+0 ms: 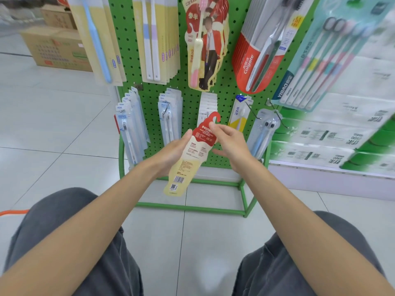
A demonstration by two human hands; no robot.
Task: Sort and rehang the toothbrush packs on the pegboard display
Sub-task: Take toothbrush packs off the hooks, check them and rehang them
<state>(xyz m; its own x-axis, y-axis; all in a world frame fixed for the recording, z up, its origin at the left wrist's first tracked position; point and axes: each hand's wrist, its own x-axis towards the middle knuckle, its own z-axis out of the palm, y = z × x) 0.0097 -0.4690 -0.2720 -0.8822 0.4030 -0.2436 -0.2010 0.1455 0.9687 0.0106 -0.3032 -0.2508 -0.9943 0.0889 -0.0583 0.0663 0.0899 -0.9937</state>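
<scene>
I hold a red-and-cream toothbrush pack (193,154) in front of the green pegboard (226,67), its printed back toward me and its red hook end up. My left hand (174,150) grips its left edge near the middle. My right hand (229,144) pinches the red top just below the hook. Matching red-and-cream packs (205,43) hang on the upper row, above my hands. Behind the held pack hangs a row of white packs (208,103).
Pale blue packs (130,120) and clear packs (170,112) hang lower left; a yellow-blue pack (240,112) and a blue-brush pack (264,131) lower right. Colgate packs (254,58) hang upper right. Cardboard boxes (55,48) stand left, tissue packs (333,135) right. The green stand frame (192,207) rests on tiles.
</scene>
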